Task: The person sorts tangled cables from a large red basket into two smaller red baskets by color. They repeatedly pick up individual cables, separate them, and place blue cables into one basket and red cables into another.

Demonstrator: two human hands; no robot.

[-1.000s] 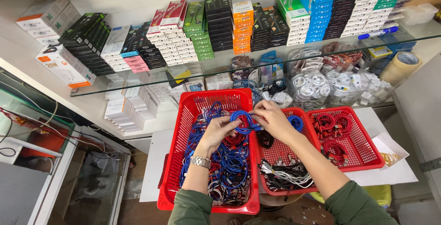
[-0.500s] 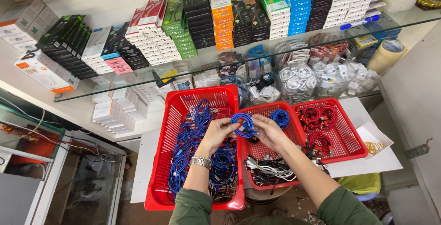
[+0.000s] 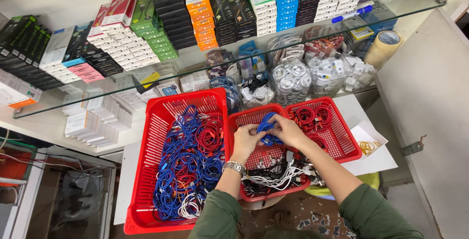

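— What do the hands hold?
— Both the left hand and right hand pinch a blue cable coil over the middle basket.
— How does it handle?
— Probably light, floppy, springy; grip across the loops.

Left hand: fingers closed on the blue coiled cable, wristwatch at its 6 o'clock.
Right hand: grips the same coil from its 3 o'clock side.
Middle red basket: beneath both hands, black and white cables at its 6 o'clock end.
Large red basket: at 9 o'clock of the hands, heaped with blue and red cables.
Small red basket: at 3 o'clock, holding red coils.
Glass shelf: at 12 o'clock, stacked boxes on it.
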